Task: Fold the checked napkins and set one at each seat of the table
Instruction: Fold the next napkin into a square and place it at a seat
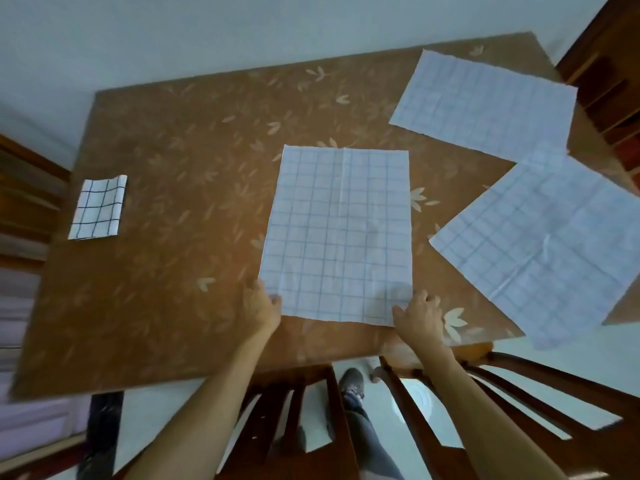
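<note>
While fingers of left hand point(265, 308) and right hand point(417, 317) pinch near corners of flat white blue-checked cloth napkin point(337, 237), an uneven lift could skew the fold.

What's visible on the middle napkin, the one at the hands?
The middle napkin is white cloth with a faint blue check, lying flat on the brown leaf-patterned table, its long side running away from the person. A crease runs down from its far edge. The left hand and right hand pinch its near corners.

Left hand point(265, 306) and right hand point(417, 315) pinch corners of the napkin point(337, 233).
</note>
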A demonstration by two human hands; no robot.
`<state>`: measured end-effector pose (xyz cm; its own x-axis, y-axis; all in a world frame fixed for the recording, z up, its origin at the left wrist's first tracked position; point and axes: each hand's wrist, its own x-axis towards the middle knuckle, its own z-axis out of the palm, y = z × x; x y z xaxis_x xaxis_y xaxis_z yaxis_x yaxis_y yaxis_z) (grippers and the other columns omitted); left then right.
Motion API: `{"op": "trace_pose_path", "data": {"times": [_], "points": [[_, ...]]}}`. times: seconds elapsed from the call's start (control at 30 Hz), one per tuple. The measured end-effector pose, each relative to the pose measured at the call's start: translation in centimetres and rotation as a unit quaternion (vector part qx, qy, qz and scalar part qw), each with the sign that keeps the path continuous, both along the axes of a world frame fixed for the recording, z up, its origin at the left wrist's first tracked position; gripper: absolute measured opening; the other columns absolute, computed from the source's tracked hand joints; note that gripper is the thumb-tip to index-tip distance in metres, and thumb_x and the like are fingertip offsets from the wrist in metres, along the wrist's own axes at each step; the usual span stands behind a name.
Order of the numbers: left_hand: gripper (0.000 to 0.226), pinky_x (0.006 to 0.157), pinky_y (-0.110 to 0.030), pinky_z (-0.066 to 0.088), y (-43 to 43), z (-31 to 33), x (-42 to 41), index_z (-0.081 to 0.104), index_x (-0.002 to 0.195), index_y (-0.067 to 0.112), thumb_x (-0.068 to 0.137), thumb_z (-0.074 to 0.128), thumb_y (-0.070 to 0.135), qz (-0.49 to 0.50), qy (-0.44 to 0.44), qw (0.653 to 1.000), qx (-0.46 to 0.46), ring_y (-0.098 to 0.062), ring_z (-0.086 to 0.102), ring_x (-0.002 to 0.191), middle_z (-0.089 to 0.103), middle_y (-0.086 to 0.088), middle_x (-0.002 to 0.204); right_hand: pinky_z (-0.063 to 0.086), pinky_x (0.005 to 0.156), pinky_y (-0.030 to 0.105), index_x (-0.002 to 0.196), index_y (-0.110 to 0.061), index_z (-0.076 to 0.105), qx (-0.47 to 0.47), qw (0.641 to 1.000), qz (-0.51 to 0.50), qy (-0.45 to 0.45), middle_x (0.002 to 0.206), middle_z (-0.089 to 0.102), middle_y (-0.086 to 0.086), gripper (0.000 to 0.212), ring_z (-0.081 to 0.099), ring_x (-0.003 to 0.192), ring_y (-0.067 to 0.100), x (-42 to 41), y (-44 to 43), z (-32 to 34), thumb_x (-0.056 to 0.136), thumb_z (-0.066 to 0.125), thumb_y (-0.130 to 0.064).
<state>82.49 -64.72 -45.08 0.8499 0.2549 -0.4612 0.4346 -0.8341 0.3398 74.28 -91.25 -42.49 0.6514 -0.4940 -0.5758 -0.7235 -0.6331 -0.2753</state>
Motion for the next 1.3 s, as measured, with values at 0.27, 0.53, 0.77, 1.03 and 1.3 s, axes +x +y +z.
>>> {"op": "trace_pose_path", "data": {"times": [0.27,0.53,0.77,1.03,1.3], "points": [[0.048,0.075,-0.038,0.052,-0.3,-1.1,-0.3,0.050,0.117,0.006,0.087,0.071,0.037,0.075,-0.006,0.997,0.028,-0.036,0.066,0.093,0.066,-0.017,0.108,0.052,0.084,0.043,0.121,-0.003,0.041,0.062,0.998,-0.009,-0.003,0.112,0.062,0.018,0.044,0.062,0.104,0.036,0.9,-0.7,-1.3,0.092,0.062,-0.027],[0.023,0.057,-0.030,0.043,0.9,-0.4,-1.9,0.057,0.071,0.015,0.090,0.063,0.026,0.016,-0.032,0.999,-0.008,-0.019,0.056,0.064,0.060,-0.002,0.071,0.041,0.060,0.028,0.076,-0.007,0.069,0.054,0.998,0.043,-0.012,0.075,0.067,0.007,0.024,0.060,0.068,0.020,-1.3,0.1,-1.7,0.092,0.058,-0.020],[0.014,0.056,-0.029,0.039,5.2,2.2,-4.1,0.056,0.076,0.012,0.084,0.064,0.019,0.060,-0.069,0.991,-0.095,-0.021,0.057,0.069,0.059,-0.003,0.076,0.056,0.063,0.040,0.075,-0.008,0.057,0.110,0.990,0.034,-0.087,0.062,0.058,0.000,0.017,0.059,0.058,0.017,-2.2,3.5,0.4,0.086,0.056,-0.020],[0.022,0.055,-0.026,0.048,14.1,5.1,-9.5,0.062,0.102,0.026,0.091,0.059,0.007,0.086,-0.093,0.975,-0.181,-0.021,0.066,0.076,0.068,-0.003,0.090,0.054,0.077,0.024,0.111,-0.016,0.065,0.156,0.964,0.148,-0.159,0.107,0.066,-0.001,0.026,0.063,0.085,0.013,-4.6,10.4,4.7,0.100,0.042,-0.012],[0.040,0.060,-0.016,0.049,21.2,7.2,-14.4,0.071,0.113,0.025,0.090,0.058,-0.005,0.027,-0.181,0.963,-0.198,-0.003,0.061,0.073,0.071,0.001,0.093,0.046,0.088,0.015,0.126,-0.012,0.061,0.168,0.952,0.133,-0.218,0.132,0.057,0.006,0.039,0.053,0.117,0.019,-8.0,16.2,7.3,0.102,0.031,-0.002]]}}
